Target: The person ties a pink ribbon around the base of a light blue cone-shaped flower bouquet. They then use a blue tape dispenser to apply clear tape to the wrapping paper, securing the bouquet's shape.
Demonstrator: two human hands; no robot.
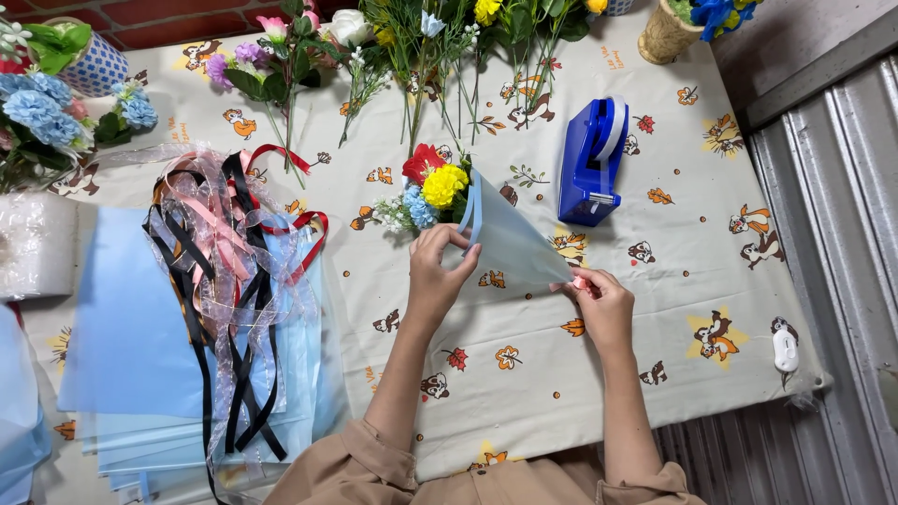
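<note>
Between my two hands on the cartoon-print tablecloth point(524, 374) lies a pale blue paper cone point(510, 245). My left hand point(438, 271) pinches its wide mouth and my right hand point(599, 301) pinches its narrow tip, the hands well apart. The cone's long axis runs from upper left to lower right, with a small bouquet point(426, 192) of red, yellow and blue flowers poking out past my left hand; a blue tape dispenser point(591, 159) stands just beyond, nearer my right.
</note>
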